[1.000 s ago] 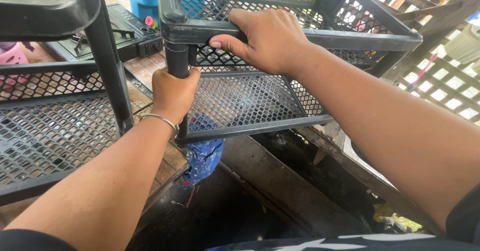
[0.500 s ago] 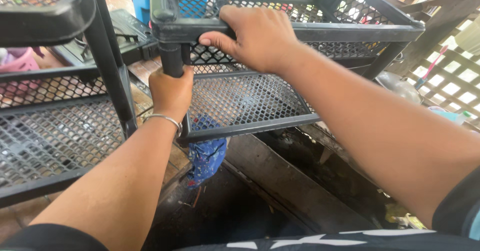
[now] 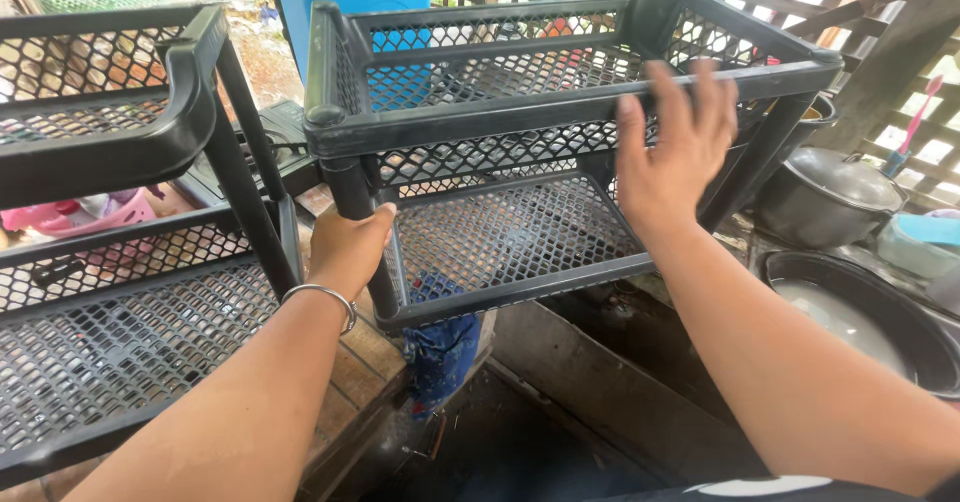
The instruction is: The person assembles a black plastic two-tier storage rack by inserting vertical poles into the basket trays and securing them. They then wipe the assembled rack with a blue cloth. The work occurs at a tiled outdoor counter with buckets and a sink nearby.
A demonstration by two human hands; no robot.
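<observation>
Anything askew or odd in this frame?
Yes: the black mesh rack sits tilted, its near corner hanging past the wooden ledge over a dark gap. The left hand grips its corner post; the right hand is open at the top rail. A second rack beside it looks level.

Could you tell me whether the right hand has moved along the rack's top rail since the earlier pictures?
Yes. The right hand has slid right along the black rack's top rail, away from the corner post that the left hand grips.
</observation>
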